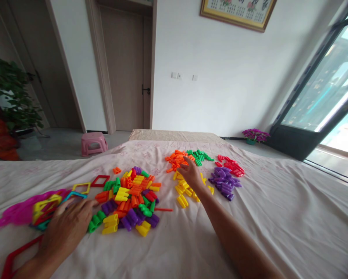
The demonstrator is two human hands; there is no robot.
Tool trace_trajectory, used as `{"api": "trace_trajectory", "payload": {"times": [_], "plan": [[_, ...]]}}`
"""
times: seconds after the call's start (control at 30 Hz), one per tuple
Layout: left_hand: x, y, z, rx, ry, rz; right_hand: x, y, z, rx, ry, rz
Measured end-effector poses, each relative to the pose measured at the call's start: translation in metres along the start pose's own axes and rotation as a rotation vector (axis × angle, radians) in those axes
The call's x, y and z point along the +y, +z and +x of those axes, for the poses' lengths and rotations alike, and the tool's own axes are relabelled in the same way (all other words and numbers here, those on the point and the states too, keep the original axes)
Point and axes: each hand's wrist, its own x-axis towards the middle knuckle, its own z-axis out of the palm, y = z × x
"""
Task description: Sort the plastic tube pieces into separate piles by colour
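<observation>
My left hand (pixel 71 223) lies palm down at the left, over several flat plastic frames, with its fingers stretched out. Its fingertips are beside an orange plastic building piece (pixel 102 197) at the edge of a mixed pile (pixel 136 190) of orange, yellow, green and purple tube-shaped pieces. Farther out, my right hand (pixel 190 172) hovers with fingers apart over an orange pile (pixel 176 157) and a yellow pile (pixel 183 188); I see nothing between its fingers. Around it are a green pile (pixel 201 155), a red pile (pixel 234 167) and a purple pile (pixel 224 181).
A magenta plastic piece (pixel 19 211) and a red frame (pixel 101 180) lie on the pale cloth (pixel 278 217). A thin red stick (pixel 164 209) juts from the mixed pile. Beyond the cloth stand a pink stool (pixel 94 143) and a flower pot (pixel 251 142).
</observation>
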Motion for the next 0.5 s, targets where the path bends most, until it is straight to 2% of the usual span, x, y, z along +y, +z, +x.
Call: {"api": "trace_trajectory", "payload": {"times": [0.1,0.23,0.37,0.5], "plan": [[-0.001,0.0,0.0,-0.01,-0.003,0.007,0.009,-0.003,0.005,0.011,0.036,0.132],[-0.003,0.004,0.0,-0.012,-0.014,-0.006,0.001,0.003,-0.008,-0.086,-0.032,0.025],[-0.005,0.008,-0.001,0.001,-0.015,-0.03,-0.014,0.019,-0.03,-0.266,-0.183,-0.115],[-0.004,0.007,-0.001,0.01,-0.006,-0.031,-0.027,0.032,-0.047,-0.456,-0.405,-0.254]]}}
